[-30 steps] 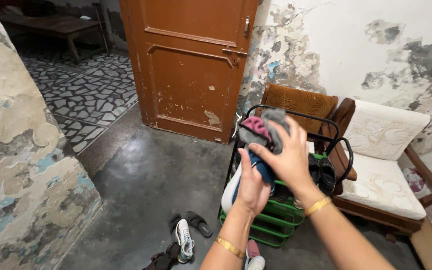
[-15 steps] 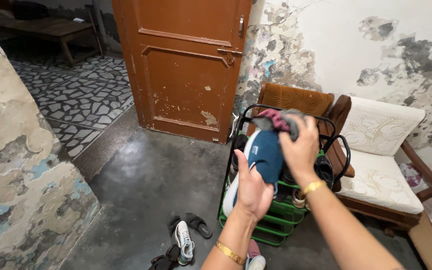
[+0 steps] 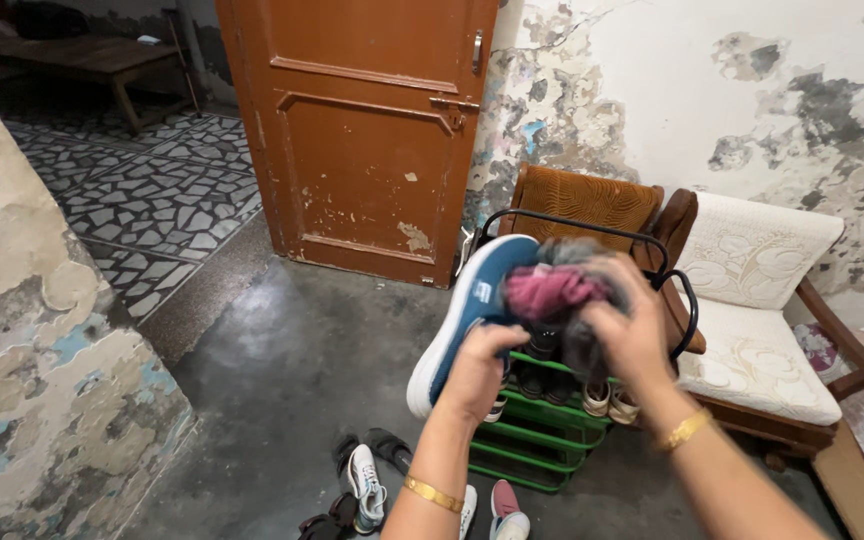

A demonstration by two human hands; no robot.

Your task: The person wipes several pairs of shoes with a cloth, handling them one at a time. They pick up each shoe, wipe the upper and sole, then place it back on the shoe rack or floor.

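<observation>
My left hand [image 3: 480, 368] grips a blue shoe with a white sole [image 3: 467, 310] and holds it tilted, toe up, in front of the shoe rack. My right hand [image 3: 628, 325] is closed on a pink and grey cloth [image 3: 550, 290] pressed against the shoe's upper. Both hands are raised above the green and black shoe rack [image 3: 542, 440], which holds several pairs of shoes. A gold bangle sits on each wrist.
Loose sneakers and black sandals [image 3: 367, 470] lie on the dark concrete floor below the rack. A brown wooden door [image 3: 362, 130] stands behind. A cushioned wooden chair [image 3: 762, 330] sits right of the rack. A peeling wall [image 3: 32, 330] juts in at left.
The blue shoe has been turned so its white sole faces left and its toe points up. My right hand with the cloth moved down and right across the shoe.
</observation>
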